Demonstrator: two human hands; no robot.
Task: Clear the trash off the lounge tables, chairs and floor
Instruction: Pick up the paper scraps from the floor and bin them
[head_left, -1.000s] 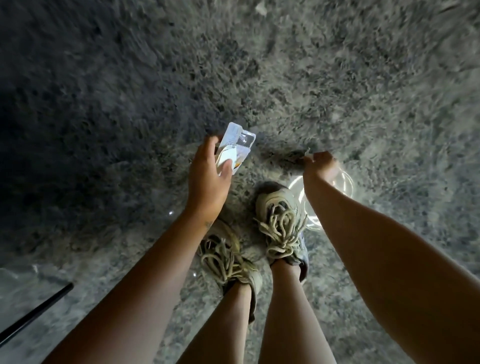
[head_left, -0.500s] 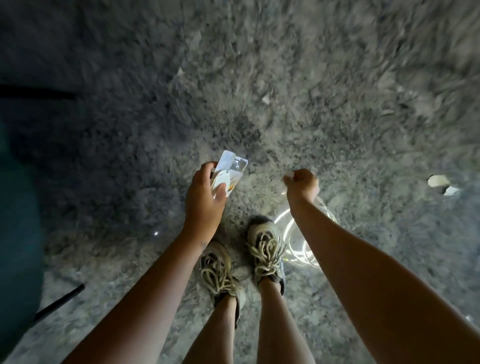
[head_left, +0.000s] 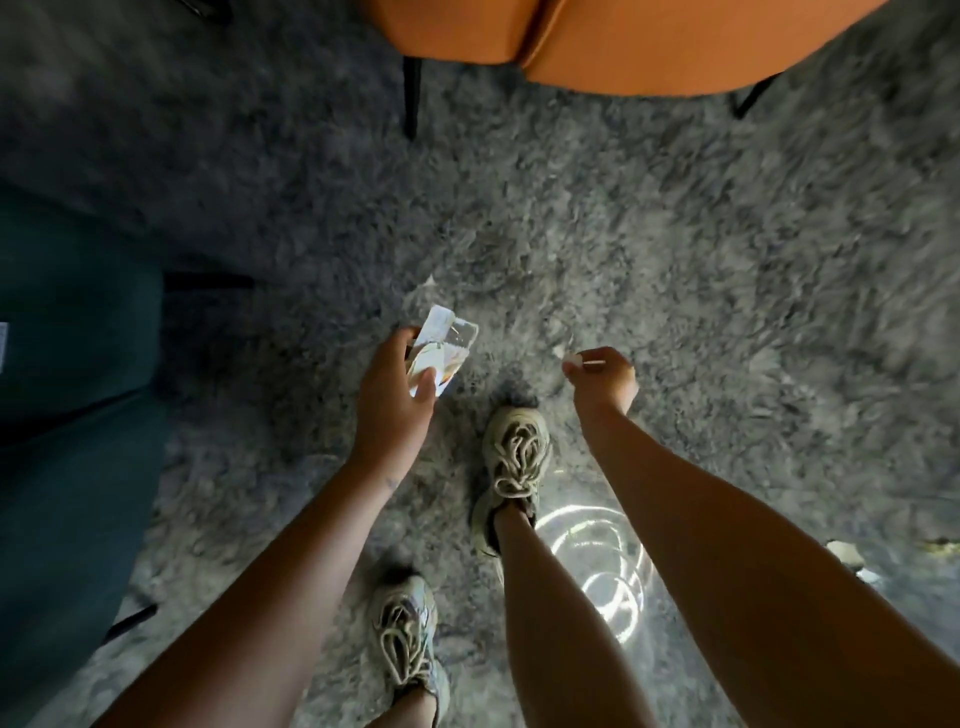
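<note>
Over the rug (head_left: 675, 249): left hand (head_left: 392, 410) pinches clear wrapper (head_left: 441, 353), right hand (head_left: 605, 382) curls round white scrap (head_left: 571, 358); loose pinch risks dropping.

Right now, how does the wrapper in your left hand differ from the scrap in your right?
Size: the clear plastic wrapper sticks out well past the left hand; the white scrap barely shows beyond the right hand.
Look: the wrapper is glossy and see-through; the scrap is plain, opaque.
Both are held up off the carpet.
</note>
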